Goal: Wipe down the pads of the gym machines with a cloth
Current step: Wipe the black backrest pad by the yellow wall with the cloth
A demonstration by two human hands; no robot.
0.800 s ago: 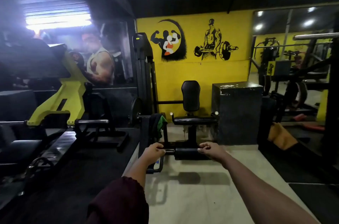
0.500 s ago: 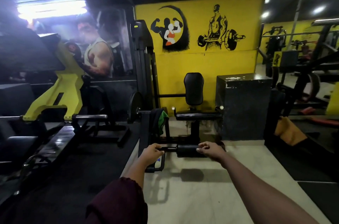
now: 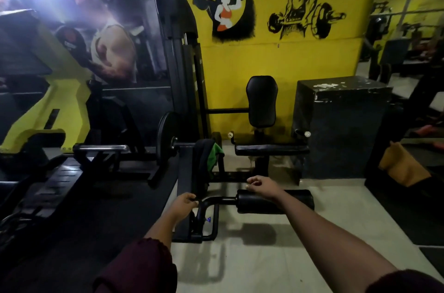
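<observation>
One wide-angle camera rides on the person's head, looking forward and somewhat down along both outstretched arms. It faces a yellow wall [image 3: 283, 62] across the gym, with the left hand [image 3: 185, 204] and right hand [image 3: 262, 186] low in the middle of the frame and a roller pad [image 3: 295, 201] at arm's reach. The floor [image 3: 264, 266] fills the near foreground, and the lens bends the edges of the view.

no legible text or numbers anywhere
</observation>
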